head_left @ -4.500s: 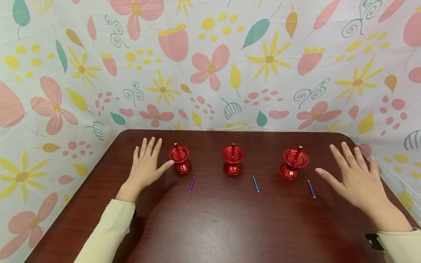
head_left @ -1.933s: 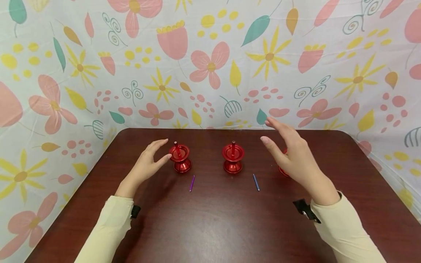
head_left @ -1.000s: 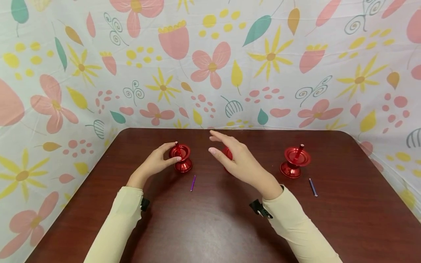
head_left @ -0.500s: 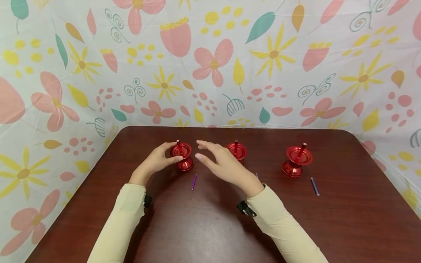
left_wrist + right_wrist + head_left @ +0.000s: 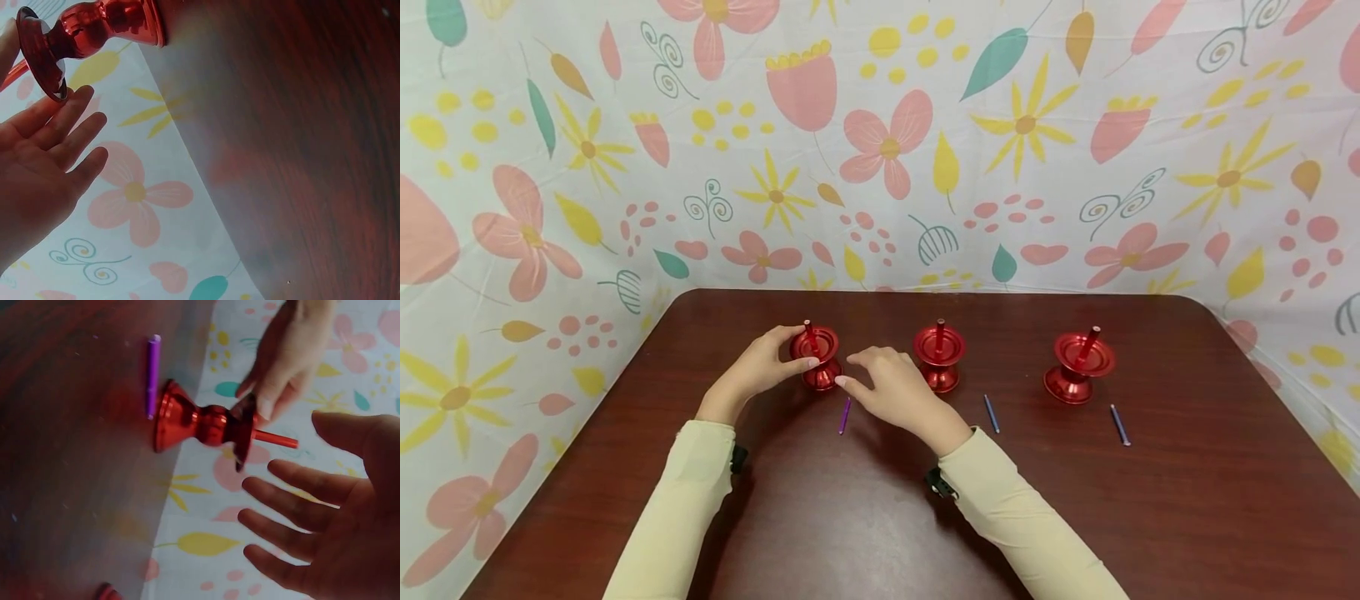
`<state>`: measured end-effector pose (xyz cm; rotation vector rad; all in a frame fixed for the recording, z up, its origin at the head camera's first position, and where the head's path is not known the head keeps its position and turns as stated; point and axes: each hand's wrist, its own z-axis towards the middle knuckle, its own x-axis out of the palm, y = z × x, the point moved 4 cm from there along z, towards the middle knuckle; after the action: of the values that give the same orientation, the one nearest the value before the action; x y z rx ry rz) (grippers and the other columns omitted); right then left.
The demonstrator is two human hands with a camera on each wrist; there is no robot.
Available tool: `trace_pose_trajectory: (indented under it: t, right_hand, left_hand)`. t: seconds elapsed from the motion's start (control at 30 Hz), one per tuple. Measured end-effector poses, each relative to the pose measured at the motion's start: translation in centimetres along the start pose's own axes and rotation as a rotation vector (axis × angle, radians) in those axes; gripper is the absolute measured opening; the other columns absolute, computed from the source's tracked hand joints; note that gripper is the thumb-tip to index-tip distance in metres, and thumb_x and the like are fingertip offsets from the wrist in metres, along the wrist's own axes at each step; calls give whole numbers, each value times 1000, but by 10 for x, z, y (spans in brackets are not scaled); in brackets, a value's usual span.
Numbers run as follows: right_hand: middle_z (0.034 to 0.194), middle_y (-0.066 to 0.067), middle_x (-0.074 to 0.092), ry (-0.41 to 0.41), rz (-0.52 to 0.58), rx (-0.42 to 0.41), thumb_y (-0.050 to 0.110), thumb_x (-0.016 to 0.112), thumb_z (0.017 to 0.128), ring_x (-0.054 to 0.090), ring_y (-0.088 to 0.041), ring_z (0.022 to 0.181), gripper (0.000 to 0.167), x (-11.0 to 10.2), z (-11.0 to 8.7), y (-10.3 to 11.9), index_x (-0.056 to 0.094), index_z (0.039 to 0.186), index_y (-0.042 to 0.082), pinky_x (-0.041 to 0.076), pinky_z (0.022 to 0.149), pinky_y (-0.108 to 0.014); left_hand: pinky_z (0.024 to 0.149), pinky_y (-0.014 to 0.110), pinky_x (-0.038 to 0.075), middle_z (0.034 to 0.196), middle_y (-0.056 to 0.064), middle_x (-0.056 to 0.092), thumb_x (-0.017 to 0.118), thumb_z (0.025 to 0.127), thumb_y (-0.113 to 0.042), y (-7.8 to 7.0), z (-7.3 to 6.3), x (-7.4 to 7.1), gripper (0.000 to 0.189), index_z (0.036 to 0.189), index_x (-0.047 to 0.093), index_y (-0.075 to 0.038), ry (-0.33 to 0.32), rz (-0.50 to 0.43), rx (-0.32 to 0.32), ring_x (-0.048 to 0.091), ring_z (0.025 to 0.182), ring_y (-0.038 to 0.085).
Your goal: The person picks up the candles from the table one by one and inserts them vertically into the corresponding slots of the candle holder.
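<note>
My left hand [image 5: 756,369] holds the dish rim of the leftmost shiny red candle holder [image 5: 820,377], thumb on the near side and fingers on the far side. A thin red tube rises from the middle of its dish. In the left wrist view, the thumb and fingertips meet the rim of this candle holder [image 5: 84,28] from either side. Just right of it is my right hand [image 5: 895,393], fingers relaxed and apart, holding nothing. A slim purple stick [image 5: 845,417] lies on the table below that hand's fingertips; the right wrist view shows the purple stick [image 5: 152,375] beside the base.
Two more red candle holders stand upright in the row, one in the middle [image 5: 941,380] and one at right [image 5: 1069,386]. A blue stick [image 5: 992,414] and a darker blue stick [image 5: 1120,426] lie before them. Flowered cloth [image 5: 880,242] hangs behind the brown table [image 5: 850,533].
My right hand has swept left from the right side, past the middle candle holder, and lowered near the left one. My left hand has moved in from beside the left candle holder onto its rim.
</note>
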<state>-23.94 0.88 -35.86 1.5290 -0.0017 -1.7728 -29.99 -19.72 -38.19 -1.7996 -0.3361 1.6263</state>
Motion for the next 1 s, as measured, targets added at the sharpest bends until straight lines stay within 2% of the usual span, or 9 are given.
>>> trace_pose_trajectory:
  t: [0.17,0.33,0.47,0.57,0.67,0.77,0.9,1.0]
  right_hand:
    - [115,-13,67,27,-78,59,34,63,93,58,-32,112,41,12,2,-1,67,116,0,41,95,-52]
    - [110,-15,68,39,-171,74,34,63,93,60,-32,109,40,23,2,4,70,109,-2,43,92,-53]
    - [96,-12,69,55,-272,84,36,65,91,62,-30,97,35,31,2,10,73,88,2,46,88,-50]
    - [91,-11,67,88,-340,113,39,65,91,62,-29,94,37,37,2,14,72,79,5,46,86,-48]
    - [96,-13,66,132,-374,154,41,65,91,60,-31,99,38,43,0,17,74,86,4,46,87,-47]
    - [110,-17,63,187,-404,203,43,64,91,56,-35,111,47,48,-2,17,71,105,-1,44,93,-48]
    - [136,-22,50,276,-444,278,49,61,91,44,-39,129,67,57,-4,15,54,131,-5,38,103,-49]
    - [146,-22,40,344,-460,333,52,58,91,36,-39,136,75,63,-5,13,46,140,-3,33,107,-50]
  left_hand:
    - [103,52,39,139,20,48,73,85,-36,0,1,0,75,144,41,-2,2,13,15,45,128,37]
    - [102,51,40,138,19,49,74,85,-35,-1,1,0,75,143,42,-2,0,17,14,47,126,36]
    - [103,51,39,138,20,49,74,85,-34,-2,1,-1,74,143,42,-1,1,18,18,47,126,35]
    - [104,51,39,139,20,48,74,85,-35,-2,1,0,75,143,42,-2,7,14,13,46,127,36]
    - [104,52,37,141,21,46,74,84,-36,-2,0,-1,75,144,41,-2,13,8,1,44,129,38]
    - [104,53,37,142,21,45,74,84,-36,-3,-1,-1,76,144,41,-3,19,4,-7,42,130,38]
    - [105,52,36,143,21,43,74,85,-36,-3,-1,-1,76,144,41,-3,19,6,-12,41,131,37]
    - [106,52,35,143,21,44,74,85,-35,-3,-1,-1,75,144,41,-2,16,11,-4,42,131,36]
